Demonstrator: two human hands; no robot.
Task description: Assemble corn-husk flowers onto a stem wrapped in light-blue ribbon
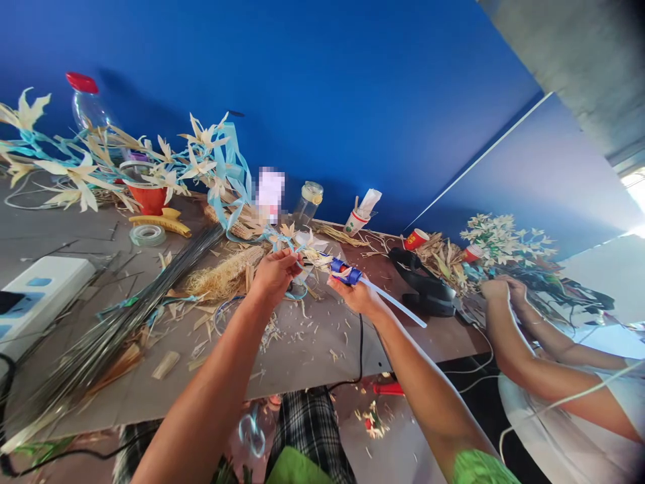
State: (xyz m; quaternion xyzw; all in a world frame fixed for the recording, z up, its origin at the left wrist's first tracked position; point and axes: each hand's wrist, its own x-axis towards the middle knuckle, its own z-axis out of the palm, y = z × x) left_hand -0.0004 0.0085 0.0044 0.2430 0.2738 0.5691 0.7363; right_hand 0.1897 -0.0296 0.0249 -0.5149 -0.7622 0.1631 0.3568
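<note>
My left hand is closed, thumb and fingers pinching a stem wrapped in light blue that carries pale corn husk flowers. In my right hand is a blue hot glue gun, its nozzle pointing left at the husk petals. A long whitish glue stick sticks out of the gun's back, and a black cord hangs from it. Left of my left hand lies a corn cob with its silk. Light blue ribbon loops above that cob.
A bundle of thin wires, a tape roll and a white power strip lie left. Behind stand a red cup, a glass jar and a blue wall. A co-worker's hands work at right, beyond a black object.
</note>
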